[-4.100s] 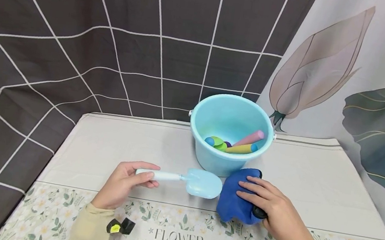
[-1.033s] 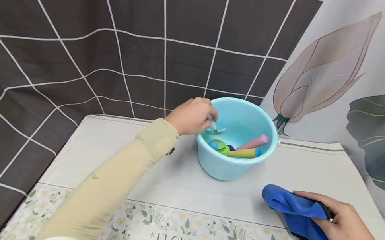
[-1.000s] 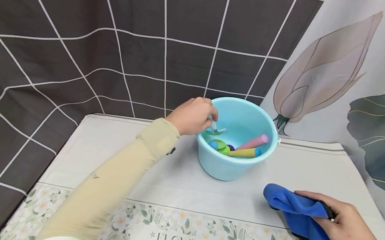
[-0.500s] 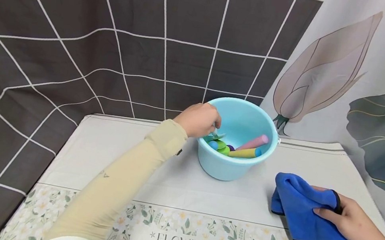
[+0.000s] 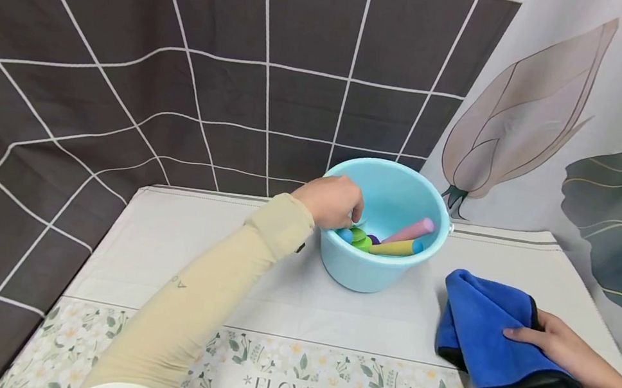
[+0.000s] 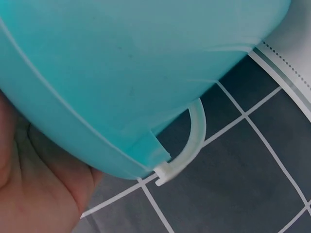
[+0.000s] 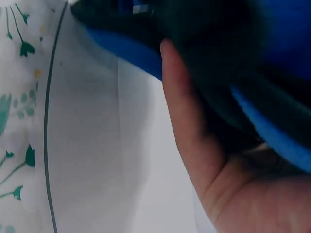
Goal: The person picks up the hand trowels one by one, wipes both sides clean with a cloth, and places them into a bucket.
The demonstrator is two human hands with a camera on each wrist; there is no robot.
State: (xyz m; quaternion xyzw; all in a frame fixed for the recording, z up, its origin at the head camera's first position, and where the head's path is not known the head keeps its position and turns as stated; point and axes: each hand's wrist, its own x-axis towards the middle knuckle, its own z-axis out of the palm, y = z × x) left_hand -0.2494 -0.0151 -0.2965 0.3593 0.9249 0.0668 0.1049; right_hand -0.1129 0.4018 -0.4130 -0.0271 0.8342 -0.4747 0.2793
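Note:
My left hand (image 5: 332, 200) reaches over the left rim of a light blue bucket (image 5: 367, 275), fingers pointing down inside. It grips a toy shovel (image 5: 363, 222); the hand hides nearly all of it, with a pale sliver showing by the fingertips. In the left wrist view the bucket wall (image 6: 121, 73) covers the fingers. At the right, my right hand (image 5: 571, 349) pinches a blue cloth with black edging (image 5: 494, 333), thumb on the near side, and the cloth hangs in folds. The right wrist view shows the thumb against the dark edging (image 7: 214, 43).
In the bucket lie a pink stick (image 5: 411, 229), a yellow stick with a blue end (image 5: 392, 248) and green pieces (image 5: 360, 239). A dark gridded curtain (image 5: 214, 78) stands behind the white, flower-bordered tablecloth (image 5: 212, 240). A white handle (image 6: 194, 136) hangs at the bucket's side.
Over four seconds, the left hand carries the toy shovel from the table into the bucket and lowers it. The right hand moves the blue cloth rightward from beside the bucket; its folds open out.

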